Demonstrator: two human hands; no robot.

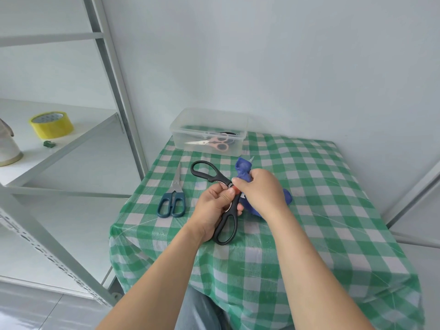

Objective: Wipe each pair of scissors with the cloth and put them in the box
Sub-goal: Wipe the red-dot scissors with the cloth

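Head view. Holding the black scissors (215, 179) just above the worktop (321, 198) with the left hand (214, 208), fingers (239, 207) curled round the lower handle and thumb pressed close to the pivot. With handles spread wide, upper loop pointing away and to the left. Gripping the blue cloth (242, 169) with the right hand (259, 191), fingers closed round it and round the blade wrapped inside. Only a metal tip poking out past the top of the cloth; more blue folds bunched under the hand, down toward the worktop.

Left of the hands, flat on the green-checked cover: teal scissors (172, 198), closed, blades pointing away. At the far edge, against the wall: the clear box (181, 129), lid off, with pink scissors (209, 142) lying inside and something dark behind them, too unclear to name.

Off to the left, on a white shelf (71, 139): a roll of yellow tape (51, 125).
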